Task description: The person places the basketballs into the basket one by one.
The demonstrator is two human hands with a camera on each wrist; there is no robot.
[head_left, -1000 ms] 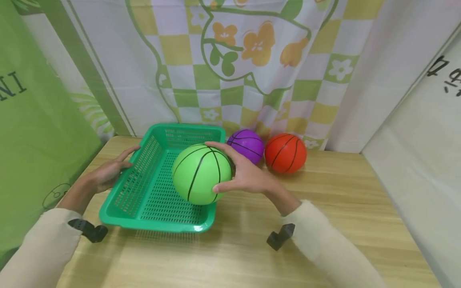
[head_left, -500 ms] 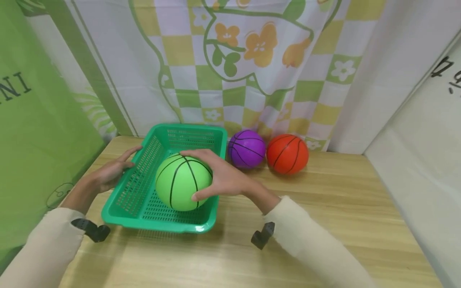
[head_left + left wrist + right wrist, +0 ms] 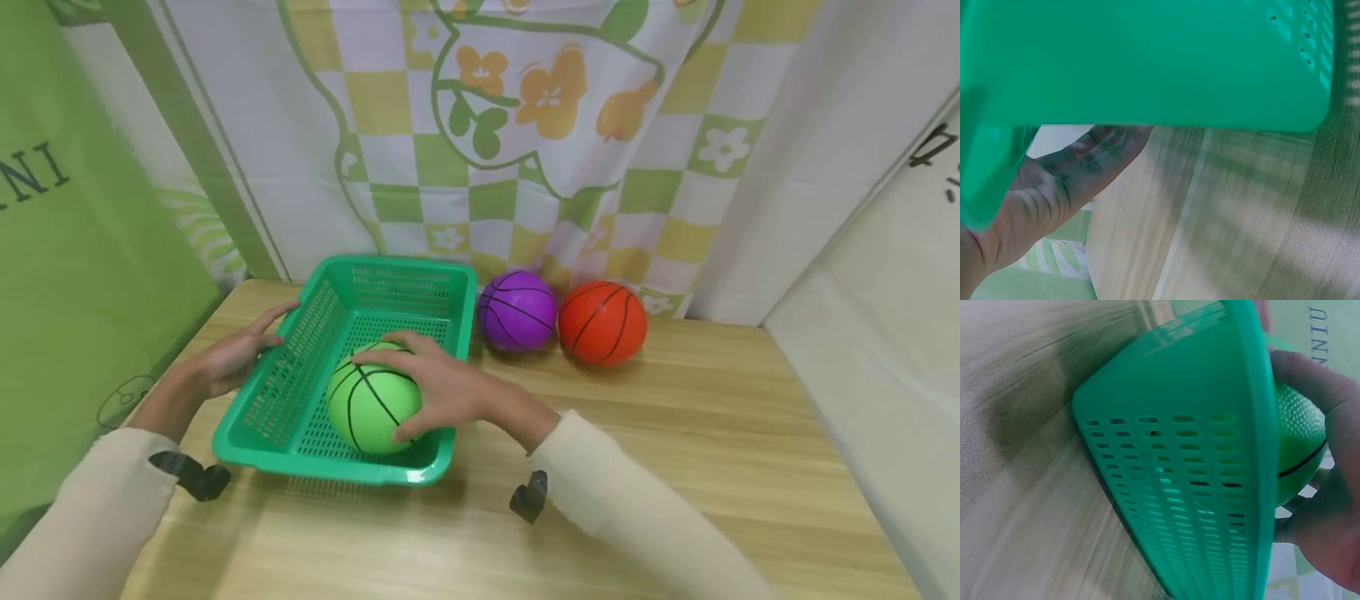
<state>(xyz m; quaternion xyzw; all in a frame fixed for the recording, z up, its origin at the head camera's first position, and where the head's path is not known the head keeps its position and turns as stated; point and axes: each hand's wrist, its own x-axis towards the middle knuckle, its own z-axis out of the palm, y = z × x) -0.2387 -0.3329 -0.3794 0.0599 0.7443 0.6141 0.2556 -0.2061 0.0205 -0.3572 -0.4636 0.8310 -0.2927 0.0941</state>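
A light-green toy basketball (image 3: 369,408) with black lines is low inside the front right part of a green plastic basket (image 3: 341,468). My right hand (image 3: 446,387) holds this ball from its right side, fingers curved over the top and thumb on the near side. Through the right wrist view, the ball (image 3: 1297,440) shows just past the basket rim, with fingers around it. My left hand (image 3: 232,358) touches the basket's left side at the rim, its fingers extended. In the left wrist view, those fingers (image 3: 1107,159) lie partly hidden behind the basket wall.
A purple ball (image 3: 517,311) and a red ball (image 3: 602,322) sit side by side on the wooden table (image 3: 675,433), right of the basket. Behind them hangs a patterned curtain (image 3: 487,200). A white panel (image 3: 885,333) borders the table on the right.
My right hand has carried the green ball left and down into the basket, its fingers now further over the top. The left hand stays at the basket's left rim.
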